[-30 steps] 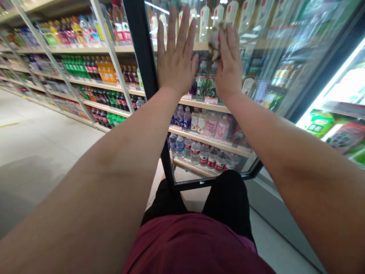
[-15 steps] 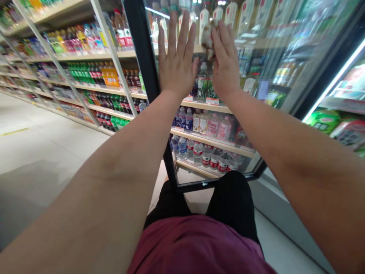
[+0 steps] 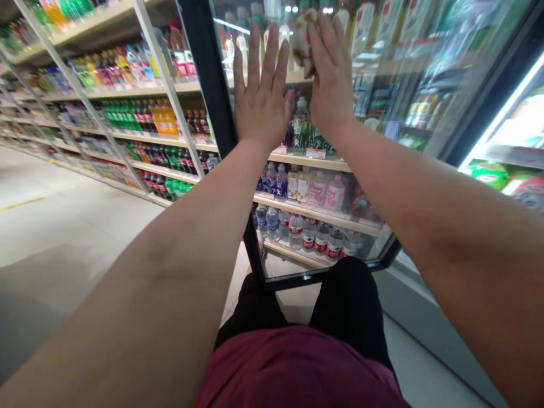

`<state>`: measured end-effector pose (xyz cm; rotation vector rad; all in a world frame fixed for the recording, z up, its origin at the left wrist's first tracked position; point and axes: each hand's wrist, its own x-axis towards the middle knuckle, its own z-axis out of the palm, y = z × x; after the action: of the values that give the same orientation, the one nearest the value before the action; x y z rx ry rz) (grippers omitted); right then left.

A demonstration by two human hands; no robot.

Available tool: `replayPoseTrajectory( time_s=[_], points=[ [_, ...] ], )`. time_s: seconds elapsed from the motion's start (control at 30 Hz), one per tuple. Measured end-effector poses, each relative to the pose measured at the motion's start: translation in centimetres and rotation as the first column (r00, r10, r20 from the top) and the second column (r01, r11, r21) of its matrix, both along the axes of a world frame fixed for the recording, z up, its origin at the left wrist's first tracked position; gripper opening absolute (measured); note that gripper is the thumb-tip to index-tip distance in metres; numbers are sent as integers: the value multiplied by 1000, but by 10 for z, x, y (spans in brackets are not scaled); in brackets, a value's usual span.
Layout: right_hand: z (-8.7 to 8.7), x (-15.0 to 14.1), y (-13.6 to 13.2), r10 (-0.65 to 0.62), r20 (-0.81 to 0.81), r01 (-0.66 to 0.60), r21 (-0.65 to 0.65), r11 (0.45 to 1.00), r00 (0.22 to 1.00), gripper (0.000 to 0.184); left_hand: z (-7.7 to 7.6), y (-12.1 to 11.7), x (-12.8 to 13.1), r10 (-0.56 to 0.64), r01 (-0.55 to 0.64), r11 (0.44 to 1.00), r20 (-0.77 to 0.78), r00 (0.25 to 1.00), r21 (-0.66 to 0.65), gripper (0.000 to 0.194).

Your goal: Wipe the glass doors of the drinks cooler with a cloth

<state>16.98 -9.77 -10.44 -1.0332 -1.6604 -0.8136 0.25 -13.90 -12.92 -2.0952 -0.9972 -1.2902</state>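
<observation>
A black-framed glass door (image 3: 314, 277) of a cooler stands swung out in front of me. My left hand (image 3: 261, 93) lies flat on the glass near the frame's left edge, fingers spread, holding nothing. Higher and to the right, my right hand (image 3: 334, 73) presses a crumpled, brown-and-white cloth (image 3: 304, 42) against the pane. The cloth sticks out on the left side of that hand, and the rest of it is hidden under the fingers. Bottles on shelves show through the glass behind both hands.
Long shelves of bottled drinks (image 3: 123, 116) run along the left. A pale tiled floor (image 3: 85, 215) lies below them. At the right, the lit cooler holds packaged goods (image 3: 488, 173). My knees (image 3: 352, 283) are close to the door's bottom edge.
My right hand and the cloth have slid a little up and left across the glass. The left hand stays flat at nearly the same spot.
</observation>
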Motion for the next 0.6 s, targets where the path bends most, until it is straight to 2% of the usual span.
replayPoseTrajectory(
  time_s=[0.07, 0.1, 0.17, 0.27, 0.33, 0.47, 0.53, 0.6],
  points=[
    [6, -2, -3, -46, -17, 46, -1, 999, 999, 55, 1, -1, 0, -24, 25, 998, 15, 1000, -63, 105],
    [5, -2, -4, -28, -15, 28, 8, 1000, 1000, 53, 1, -2, 0, -36, 38, 996, 26, 999, -87, 104],
    [-3, 0, -7, 81, 10, -82, 20, 996, 997, 50, 1, -2, -1, -40, 43, 995, 32, 999, -92, 96],
    [-13, 5, -5, 224, 42, -224, -8, 974, 974, 53, 1, -1, -1, -9, 9, 1000, 6, 1000, -13, 81],
    [-12, 6, 0, 217, 43, -217, 0, 976, 975, 56, 1, 1, -1, -3, 3, 1000, -5, 1000, 4, 86],
    [-2, 3, 10, 95, 33, -97, 56, 994, 995, 61, 1, 2, -1, 63, -63, 998, -27, 998, -12, 109],
    [-6, 3, 13, 85, 10, -86, 80, 993, 996, 62, 1, 2, -2, 92, -91, 996, -43, 995, 18, 108],
    [-12, 5, 15, 124, 9, -125, 98, 987, 992, 63, 1, 2, -3, 69, -67, 997, -42, 997, 37, 106]
  ],
)
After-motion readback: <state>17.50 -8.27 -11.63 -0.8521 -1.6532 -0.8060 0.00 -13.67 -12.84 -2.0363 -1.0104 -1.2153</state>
